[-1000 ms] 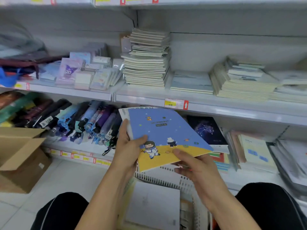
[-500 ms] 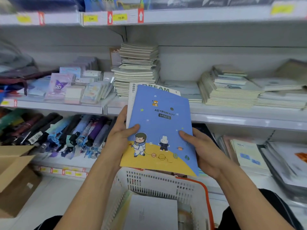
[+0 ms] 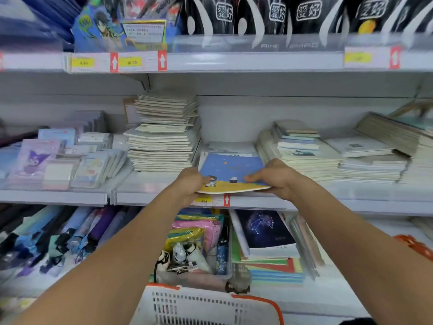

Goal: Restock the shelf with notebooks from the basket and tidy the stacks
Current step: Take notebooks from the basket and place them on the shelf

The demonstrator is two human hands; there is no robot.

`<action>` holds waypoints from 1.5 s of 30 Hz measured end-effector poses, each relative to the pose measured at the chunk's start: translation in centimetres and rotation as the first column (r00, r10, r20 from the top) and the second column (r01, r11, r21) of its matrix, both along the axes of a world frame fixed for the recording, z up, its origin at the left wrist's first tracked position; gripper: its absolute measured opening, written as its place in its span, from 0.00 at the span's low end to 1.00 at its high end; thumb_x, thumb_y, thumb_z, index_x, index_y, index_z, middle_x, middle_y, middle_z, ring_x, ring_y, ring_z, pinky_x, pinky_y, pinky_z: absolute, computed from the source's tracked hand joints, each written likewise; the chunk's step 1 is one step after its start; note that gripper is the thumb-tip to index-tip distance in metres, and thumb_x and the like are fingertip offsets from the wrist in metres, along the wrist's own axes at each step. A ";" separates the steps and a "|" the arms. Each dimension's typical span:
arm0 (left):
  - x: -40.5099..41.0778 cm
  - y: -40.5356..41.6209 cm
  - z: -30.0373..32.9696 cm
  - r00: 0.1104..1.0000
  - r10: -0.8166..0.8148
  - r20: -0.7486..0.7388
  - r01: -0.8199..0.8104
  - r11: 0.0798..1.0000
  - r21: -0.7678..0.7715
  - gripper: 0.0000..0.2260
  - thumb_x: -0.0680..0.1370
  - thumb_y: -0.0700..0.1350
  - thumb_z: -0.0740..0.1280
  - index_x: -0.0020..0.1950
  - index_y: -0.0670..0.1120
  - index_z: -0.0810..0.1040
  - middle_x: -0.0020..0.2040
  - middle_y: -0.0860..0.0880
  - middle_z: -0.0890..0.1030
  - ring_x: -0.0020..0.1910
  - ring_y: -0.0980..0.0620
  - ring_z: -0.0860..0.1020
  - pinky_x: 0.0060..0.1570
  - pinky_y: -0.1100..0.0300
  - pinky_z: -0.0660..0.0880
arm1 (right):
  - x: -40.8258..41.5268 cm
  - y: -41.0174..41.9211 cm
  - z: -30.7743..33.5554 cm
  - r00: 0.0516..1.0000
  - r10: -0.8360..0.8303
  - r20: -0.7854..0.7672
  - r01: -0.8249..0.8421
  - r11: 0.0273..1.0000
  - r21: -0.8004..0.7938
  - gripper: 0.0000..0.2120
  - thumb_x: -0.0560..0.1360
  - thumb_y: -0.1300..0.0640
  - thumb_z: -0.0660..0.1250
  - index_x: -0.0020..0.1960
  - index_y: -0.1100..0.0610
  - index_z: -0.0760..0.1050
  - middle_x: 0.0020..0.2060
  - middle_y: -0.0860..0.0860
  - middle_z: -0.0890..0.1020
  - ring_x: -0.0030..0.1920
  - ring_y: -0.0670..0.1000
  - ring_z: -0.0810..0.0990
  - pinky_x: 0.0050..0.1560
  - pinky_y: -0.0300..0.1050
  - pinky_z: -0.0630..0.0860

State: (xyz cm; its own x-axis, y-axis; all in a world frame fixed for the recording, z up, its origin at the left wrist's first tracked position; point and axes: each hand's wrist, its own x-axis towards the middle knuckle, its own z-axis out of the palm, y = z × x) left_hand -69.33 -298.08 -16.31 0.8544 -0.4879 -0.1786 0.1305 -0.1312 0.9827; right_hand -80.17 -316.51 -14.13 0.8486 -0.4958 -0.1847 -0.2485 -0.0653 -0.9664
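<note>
While both hands, left [image 3: 191, 181] and right [image 3: 276, 178], pinch the notebooks [image 3: 230, 173] in a firm grip, I'd slide them level onto the low stack [image 3: 228, 147], edges flush.

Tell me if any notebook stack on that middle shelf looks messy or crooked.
Yes. The tall notebook stack, left of the blue astronaut notebook both hands grip, is untidy: its upper notebooks sit twisted and offset from those below, edges overhanging.

On the upper white metal shelf rail [image 3: 234, 61], one yellow price tag [image 3: 82, 62] reads "6.00" and the next yellow tag [image 3: 131, 62] reads "10:00". A third yellow tag [image 3: 204, 201] on the middle shelf edge reads "6:00". The black packages [image 3: 276, 15] above carry white Chinese characters, blurred.
</note>
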 end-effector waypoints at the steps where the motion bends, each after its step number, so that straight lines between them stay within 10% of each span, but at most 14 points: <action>1: 0.7 -0.3 -0.3 0.999 -0.022 0.042 0.021 0.999 0.026 0.06 0.75 0.36 0.71 0.50 0.42 0.77 0.54 0.41 0.83 0.53 0.43 0.82 0.58 0.45 0.78 | 0.2 0.1 -0.3 0.999 0.042 -0.005 -0.042 0.999 -0.006 0.23 0.65 0.70 0.78 0.57 0.65 0.75 0.46 0.54 0.86 0.44 0.50 0.85 0.45 0.44 0.82; 5: 2.7 -0.6 1.0 0.942 -0.276 0.192 0.215 0.933 0.288 0.20 0.63 0.45 0.82 0.50 0.42 0.81 0.46 0.48 0.86 0.44 0.50 0.85 0.46 0.56 0.81 | 1.7 -0.5 -1.3 0.986 0.061 -0.154 -0.108 0.941 -0.321 0.48 0.46 0.53 0.87 0.62 0.60 0.72 0.58 0.51 0.80 0.59 0.51 0.79 0.61 0.47 0.77; 8: 4.6 -1.5 1.8 0.868 -0.377 0.322 0.158 0.826 0.541 0.23 0.58 0.45 0.85 0.48 0.44 0.81 0.45 0.49 0.85 0.45 0.50 0.83 0.49 0.56 0.80 | 2.7 -1.3 -0.6 0.949 0.033 -0.314 -0.184 0.866 -0.465 0.37 0.57 0.53 0.85 0.58 0.60 0.68 0.54 0.51 0.75 0.56 0.53 0.76 0.59 0.49 0.76; 15: 8.4 -4.0 -1.3 0.773 -0.282 0.568 -0.146 0.792 0.592 0.26 0.59 0.55 0.83 0.45 0.39 0.81 0.44 0.42 0.83 0.45 0.43 0.81 0.45 0.51 0.77 | 6.3 -3.0 -0.9 0.960 -0.028 -0.278 -0.117 0.863 -0.492 0.16 0.69 0.62 0.78 0.40 0.59 0.69 0.30 0.56 0.75 0.34 0.56 0.77 0.50 0.57 0.81; 19: 9.0 -4.7 -3.1 0.696 -0.187 0.693 -0.276 0.822 0.499 0.19 0.67 0.54 0.78 0.43 0.40 0.81 0.42 0.42 0.80 0.44 0.42 0.79 0.39 0.55 0.70 | 7.3 -3.9 -2.4 0.964 -0.093 -0.247 -0.077 0.796 -0.600 0.10 0.75 0.62 0.72 0.53 0.65 0.77 0.37 0.58 0.79 0.38 0.59 0.82 0.53 0.58 0.80; 26: 7.7 -5.1 -2.6 0.667 -0.192 0.720 -0.367 0.756 0.542 0.19 0.73 0.49 0.75 0.59 0.41 0.79 0.56 0.41 0.81 0.55 0.40 0.78 0.53 0.52 0.75 | 6.5 -2.8 -3.8 0.974 -0.211 -0.077 0.040 0.503 -0.863 0.08 0.78 0.63 0.64 0.56 0.64 0.75 0.52 0.61 0.80 0.52 0.64 0.81 0.49 0.54 0.78; 28: 5.8 -3.6 -1.7 0.591 -0.129 0.796 -0.427 0.788 0.444 0.19 0.74 0.50 0.73 0.62 0.45 0.78 0.57 0.44 0.81 0.56 0.42 0.79 0.54 0.53 0.76 | 4.3 0.3 -3.6 0.966 -0.186 0.179 0.232 0.318 -0.919 0.09 0.79 0.58 0.64 0.58 0.59 0.76 0.53 0.57 0.81 0.51 0.61 0.80 0.46 0.51 0.75; 30: 2.3 -0.7 -2.8 0.443 0.121 0.889 -0.428 0.899 0.090 0.13 0.76 0.50 0.70 0.57 0.46 0.79 0.49 0.49 0.83 0.47 0.48 0.81 0.45 0.58 0.75 | 0.9 4.9 -5.1 0.843 -0.047 0.536 0.510 0.388 -0.768 0.08 0.80 0.54 0.63 0.49 0.57 0.78 0.44 0.52 0.82 0.40 0.54 0.80 0.40 0.46 0.73; 33: -4.1 4.6 -11.2 0.507 0.355 0.785 -0.369 0.913 -0.175 0.05 0.79 0.46 0.66 0.50 0.45 0.78 0.36 0.56 0.78 0.34 0.57 0.77 0.35 0.64 0.73 | -2.7 10.7 -14.7 0.815 -0.058 0.576 0.447 0.696 -0.562 0.17 0.80 0.53 0.63 0.34 0.57 0.70 0.27 0.50 0.72 0.30 0.49 0.69 0.32 0.42 0.64; 35: -7.7 8.6 -20.7 0.735 0.246 0.632 -0.405 0.907 0.118 0.05 0.77 0.45 0.68 0.51 0.46 0.77 0.37 0.54 0.80 0.35 0.57 0.79 0.39 0.58 0.77 | -4.5 12.8 -26.0 0.989 -0.108 0.103 0.146 0.846 -0.513 0.12 0.77 0.50 0.67 0.38 0.56 0.74 0.32 0.51 0.78 0.35 0.50 0.77 0.36 0.45 0.69; 38: -13.9 15.1 -32.8 0.982 0.188 0.028 -0.157 0.719 0.677 0.19 0.74 0.49 0.73 0.60 0.42 0.74 0.50 0.44 0.82 0.50 0.44 0.81 0.51 0.54 0.76 | -10.8 15.4 -38.0 0.770 0.051 -0.636 -0.132 0.988 -0.081 0.25 0.72 0.52 0.75 0.65 0.60 0.74 0.61 0.57 0.80 0.58 0.56 0.80 0.57 0.49 0.77; 41: -17.6 19.2 -37.4 0.853 0.391 -0.346 -0.015 0.681 0.732 0.17 0.75 0.48 0.71 0.56 0.38 0.76 0.49 0.41 0.79 0.50 0.44 0.79 0.51 0.51 0.77 | -14.4 16.7 -41.0 0.673 0.161 -0.722 0.020 0.972 0.235 0.22 0.77 0.59 0.71 0.68 0.63 0.72 0.66 0.56 0.75 0.61 0.57 0.76 0.52 0.43 0.71; 45: -17.6 19.0 -37.0 0.700 0.423 -0.575 -0.050 0.833 0.551 0.30 0.78 0.50 0.69 0.75 0.42 0.63 0.71 0.44 0.69 0.62 0.43 0.74 0.57 0.50 0.77 | -12.5 16.7 -41.4 0.664 0.115 -0.739 0.142 0.951 0.275 0.18 0.76 0.56 0.72 0.62 0.62 0.75 0.62 0.57 0.78 0.48 0.56 0.77 0.47 0.47 0.74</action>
